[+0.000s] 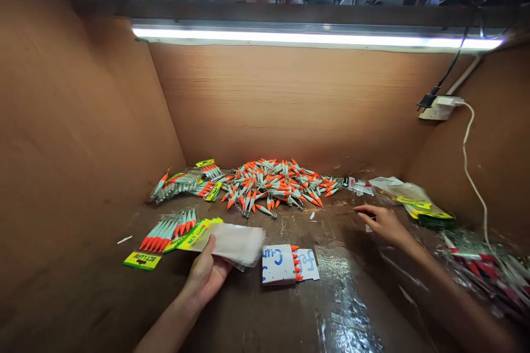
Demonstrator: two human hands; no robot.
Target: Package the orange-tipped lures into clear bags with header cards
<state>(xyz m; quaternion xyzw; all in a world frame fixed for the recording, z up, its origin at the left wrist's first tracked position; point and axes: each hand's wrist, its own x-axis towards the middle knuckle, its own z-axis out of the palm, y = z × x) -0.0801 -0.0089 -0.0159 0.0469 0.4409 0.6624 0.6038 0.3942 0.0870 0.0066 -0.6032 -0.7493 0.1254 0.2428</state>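
My left hand (207,278) is closed around a stack of clear plastic bags (240,240) with yellow "BCT LURE" header cards, its thumb lying on top. To the right, my right hand (385,226) hovers over the table with its fingers stretched leftward and nothing visible in them. Between the hands lies a folded white card holder (278,266) with blue writing; orange lure tips (296,265) stick out of its right side. Beyond it rises a big heap of orange-and-white fishing lures (281,182). Left of the bags, packed lures (168,229) rest on the table.
More packed lures (182,183) lie at the back left. At the right are yellow-headed bags (422,201) and a pile of red-and-white packaged lures (480,265). Wooden walls enclose the table. A lit tube (314,38) hangs above, and a white cable (467,160) runs down the right wall.
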